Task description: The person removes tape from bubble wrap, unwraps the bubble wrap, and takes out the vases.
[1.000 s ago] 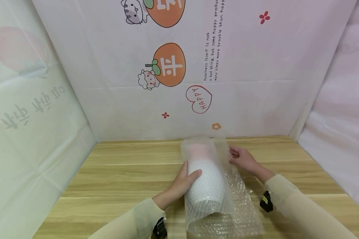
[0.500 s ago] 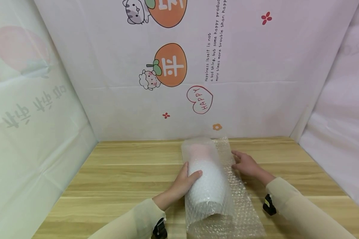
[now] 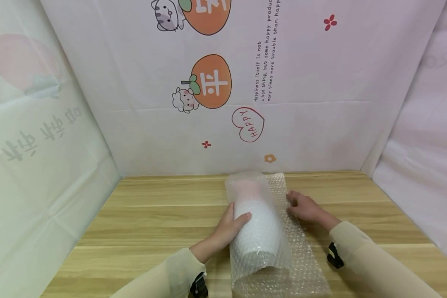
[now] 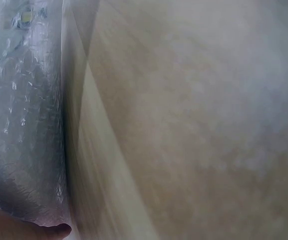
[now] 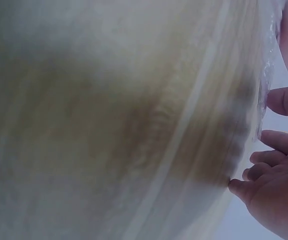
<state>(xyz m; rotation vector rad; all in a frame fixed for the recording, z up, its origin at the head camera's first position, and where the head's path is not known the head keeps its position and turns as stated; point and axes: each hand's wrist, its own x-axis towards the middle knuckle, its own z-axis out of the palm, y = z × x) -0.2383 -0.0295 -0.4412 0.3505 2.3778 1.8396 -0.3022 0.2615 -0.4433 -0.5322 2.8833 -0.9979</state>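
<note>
A white, rounded, bottle-like thing with a pinkish far end [image 3: 262, 223] lies wrapped in bubble wrap [image 3: 301, 265] on the wooden tabletop. Its exact kind is hidden by the wrap. My left hand [image 3: 225, 227] holds the bundle's left side, thumb on top and fingers along the flank. In the left wrist view, a digit [image 4: 54, 230] lies against the plastic. My right hand [image 3: 305, 207] is at the right edge of the flat, loose part of the sheet. Its fingertips touch that edge, with thumb and forefinger apart in the right wrist view.
The wooden tabletop [image 3: 152, 231] extends to both sides. A white printed sheet [image 3: 305, 136] rises along its back edge, and pale sheets hang at the left [image 3: 70, 182] and right [image 3: 421, 161]. Each sleeve has a black strap at the wrist.
The loose right part of the bubble wrap has settled flatter on the table. My right hand has shifted slightly toward me along its edge. My left hand and the bundle have stayed in place.
</note>
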